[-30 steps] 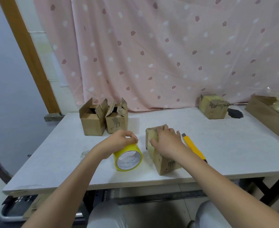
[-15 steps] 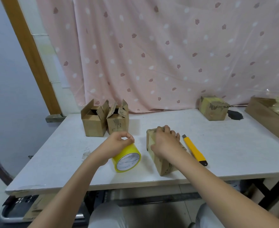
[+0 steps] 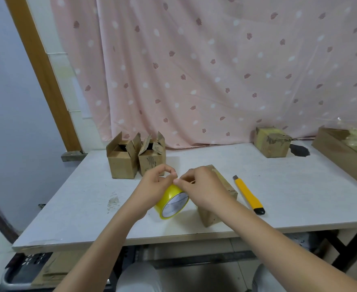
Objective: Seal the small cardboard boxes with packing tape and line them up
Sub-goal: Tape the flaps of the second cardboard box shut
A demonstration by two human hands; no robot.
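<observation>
I see a pink patterned curtain (image 3: 215,70) hanging behind a white table (image 3: 68,207) that fills the middle of the view. At the far right edge sits a long brown tray (image 3: 342,150), and near it, at the back of the table, a closed small box (image 3: 271,142). At the back left stand two open boxes (image 3: 120,163) side by side, touching, flaps up. In front of me a closed box (image 3: 219,216) rests on the table, partly hidden by my right forearm. Just left of it is the yellow tape roll (image 3: 169,202), standing on its edge. My left hand (image 3: 152,187) wraps over the top of the roll, gripping it. My right hand (image 3: 203,189) pinches at the roll's upper rim, fingertips meeting those of the left; whether it has the tape end I cannot tell. A yellow utility knife (image 3: 248,194) lies just right of the near box.
</observation>
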